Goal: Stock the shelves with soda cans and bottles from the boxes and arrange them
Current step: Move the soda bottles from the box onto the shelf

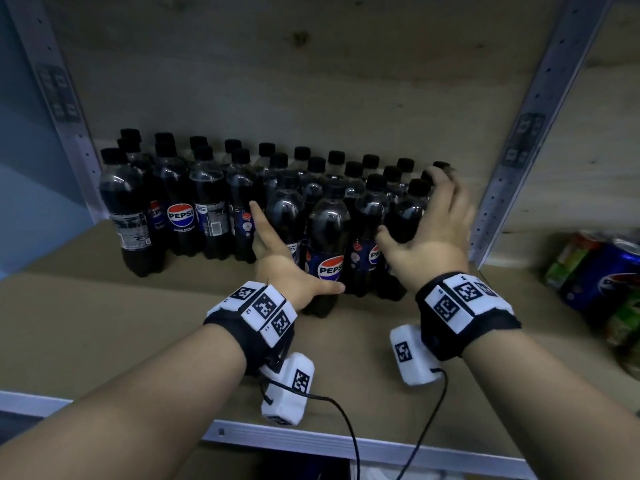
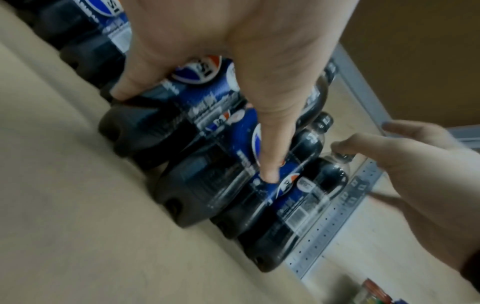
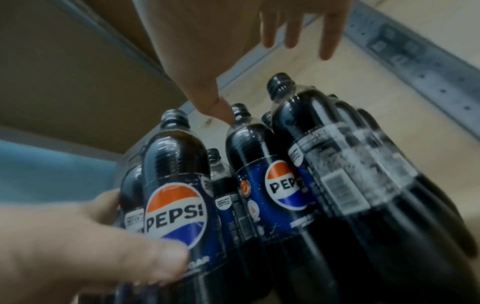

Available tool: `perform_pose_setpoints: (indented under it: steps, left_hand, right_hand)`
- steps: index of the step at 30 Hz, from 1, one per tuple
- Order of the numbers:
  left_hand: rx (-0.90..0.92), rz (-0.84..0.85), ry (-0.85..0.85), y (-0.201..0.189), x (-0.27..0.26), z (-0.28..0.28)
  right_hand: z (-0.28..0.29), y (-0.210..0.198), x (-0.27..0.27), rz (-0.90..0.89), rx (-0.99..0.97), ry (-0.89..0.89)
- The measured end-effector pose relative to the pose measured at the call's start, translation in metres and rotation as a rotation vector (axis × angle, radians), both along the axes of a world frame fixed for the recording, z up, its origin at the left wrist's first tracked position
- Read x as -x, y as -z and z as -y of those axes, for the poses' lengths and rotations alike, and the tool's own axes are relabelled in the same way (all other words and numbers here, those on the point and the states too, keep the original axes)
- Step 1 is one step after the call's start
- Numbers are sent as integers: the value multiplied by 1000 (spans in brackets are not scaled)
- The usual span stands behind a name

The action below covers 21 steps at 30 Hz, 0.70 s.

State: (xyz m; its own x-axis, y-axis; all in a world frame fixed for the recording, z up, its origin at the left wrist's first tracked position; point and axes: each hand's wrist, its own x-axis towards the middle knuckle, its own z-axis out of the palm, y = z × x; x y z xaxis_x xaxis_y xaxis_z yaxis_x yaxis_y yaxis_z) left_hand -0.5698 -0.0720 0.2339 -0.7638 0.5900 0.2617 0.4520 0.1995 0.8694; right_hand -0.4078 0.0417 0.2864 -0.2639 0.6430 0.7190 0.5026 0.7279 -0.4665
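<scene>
Here, dark Pepsi bottles (image 1: pixel 323 237) with black caps stand in rows on the shelf (image 1: pixel 104 317). Left hand (image 1: pixel 287 271) — fingers spread, pressing a front bottle; right hand (image 1: pixel 429 226) — fingers extended against the rightmost bottles.

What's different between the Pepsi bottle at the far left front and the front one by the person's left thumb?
The far-left bottle shows its printed text panel and stands untouched; the front bottle shows its Pepsi logo and the left hand touches it, thumb at its base. Both stand upright, dark, with black caps.
</scene>
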Motion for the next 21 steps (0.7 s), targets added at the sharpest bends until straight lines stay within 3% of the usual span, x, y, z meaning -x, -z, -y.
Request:
perform_pose_setpoints:
  steps: [4, 7, 21]
  left_hand:
    - [41, 60, 12, 2, 5, -11]
    - [17, 79, 25, 7, 13, -21]
    - [-23, 19, -150, 23, 17, -59]
  right_hand:
    - [-13, 19, 17, -180, 498, -7]
    - [-21, 33, 29, -290, 703, -36]
    - [-23, 49, 39, -298, 715, -10]
